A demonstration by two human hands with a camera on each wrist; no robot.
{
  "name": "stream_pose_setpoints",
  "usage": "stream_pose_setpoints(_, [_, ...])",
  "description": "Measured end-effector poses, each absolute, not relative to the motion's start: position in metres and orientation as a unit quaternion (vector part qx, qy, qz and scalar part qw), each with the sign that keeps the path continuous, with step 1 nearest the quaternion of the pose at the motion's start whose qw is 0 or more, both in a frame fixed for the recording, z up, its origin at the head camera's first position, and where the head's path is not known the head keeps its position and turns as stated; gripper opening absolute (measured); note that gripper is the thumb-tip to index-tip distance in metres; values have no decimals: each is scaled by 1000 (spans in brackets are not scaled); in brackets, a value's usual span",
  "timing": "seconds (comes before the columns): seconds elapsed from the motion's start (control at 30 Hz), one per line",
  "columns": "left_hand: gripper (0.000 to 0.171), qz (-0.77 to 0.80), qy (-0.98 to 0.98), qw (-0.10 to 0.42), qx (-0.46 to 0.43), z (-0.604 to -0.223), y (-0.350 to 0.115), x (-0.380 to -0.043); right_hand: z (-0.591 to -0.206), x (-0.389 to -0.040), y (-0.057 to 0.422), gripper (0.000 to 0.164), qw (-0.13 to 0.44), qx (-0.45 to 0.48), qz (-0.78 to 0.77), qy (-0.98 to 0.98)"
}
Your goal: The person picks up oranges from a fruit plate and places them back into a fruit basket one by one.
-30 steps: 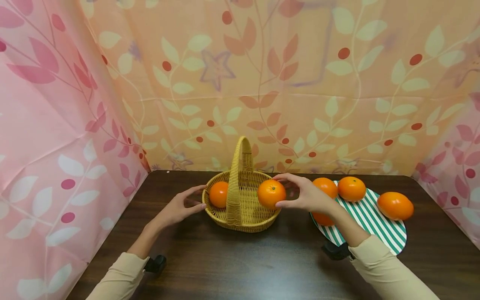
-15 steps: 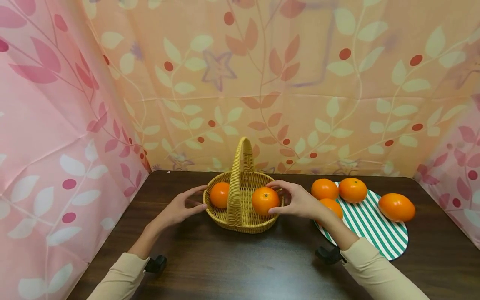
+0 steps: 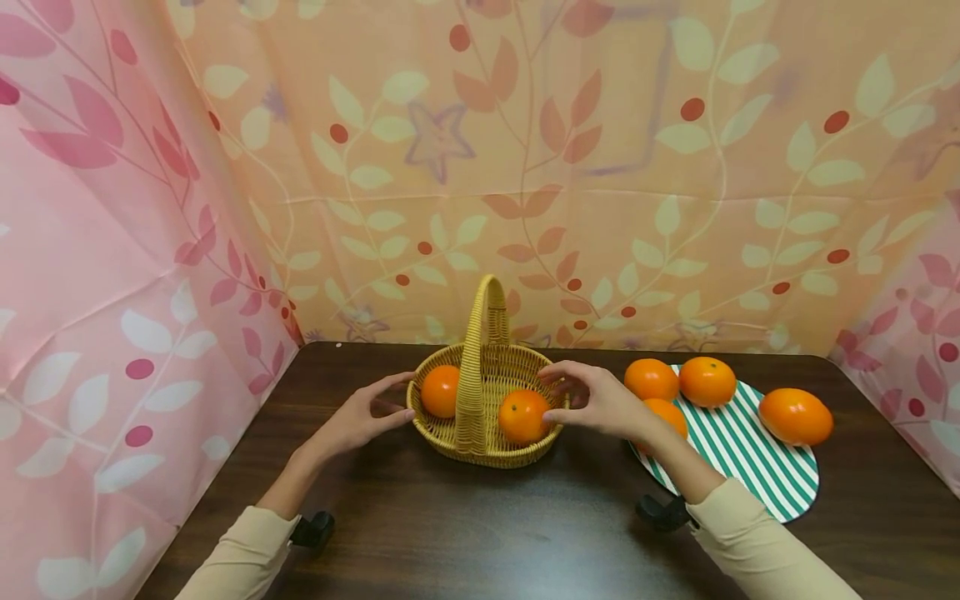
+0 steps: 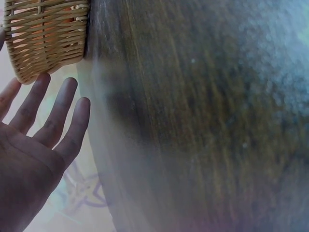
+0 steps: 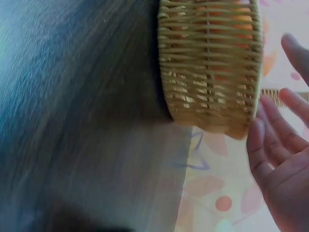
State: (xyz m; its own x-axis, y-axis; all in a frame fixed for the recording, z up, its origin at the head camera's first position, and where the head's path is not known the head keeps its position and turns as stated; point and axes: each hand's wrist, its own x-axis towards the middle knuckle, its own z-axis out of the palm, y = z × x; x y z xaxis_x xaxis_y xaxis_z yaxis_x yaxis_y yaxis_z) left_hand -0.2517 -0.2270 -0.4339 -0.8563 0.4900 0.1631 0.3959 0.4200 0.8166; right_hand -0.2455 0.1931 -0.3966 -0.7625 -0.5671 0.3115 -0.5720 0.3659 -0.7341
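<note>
A yellow wicker basket [image 3: 480, 446] with a tall arched handle stands on the dark wooden table. Inside it, one orange [image 3: 440, 392] sits left of the handle. Another orange [image 3: 523, 417] lies in the right half. My left hand [image 3: 363, 417] is at the basket's left rim, thumb and fingers spread; the left wrist view shows straight fingers [image 4: 62, 104] right at the wicker. Over the right rim, my right hand [image 3: 600, 404] has thumb and fingers parted beside the second orange. In the right wrist view, its fingers [image 5: 285, 125] are loosely extended at the basket's edge.
To the right lies an oval green-and-white striped mat [image 3: 750, 462]. Several oranges are on it, including a rear orange [image 3: 707, 382] and a larger oblong one [image 3: 795, 417]. Part of the mat is hidden by the right forearm. Patterned cloth [image 3: 600, 208] hangs behind the table.
My right hand lowered the second orange leftward into the basket and let go of it. The fruit now sits lower, apart from most of the fingers. The left hand stayed at the rim.
</note>
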Motion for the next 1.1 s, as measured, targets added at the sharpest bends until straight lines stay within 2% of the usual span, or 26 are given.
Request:
stream_pose_setpoints(0.17, [63,470,842,52,258,-433,-227,-251,-392,-243,212,28,37,344,468,-813])
stream_pose_setpoints(0.3, [63,472,841,51,261,-433,-227,-251,-388,-240,233,21,61,327,461,-822])
stream_pose_setpoints(0.87, [64,486,830,58,266,-433,-228,-250,-373,-220,317,24,118,253,407,-870])
stream_pose_setpoints(1.1, [64,483,831,56,271,-433,-227,-252,-383,-212,337,24,115,236,390,-883])
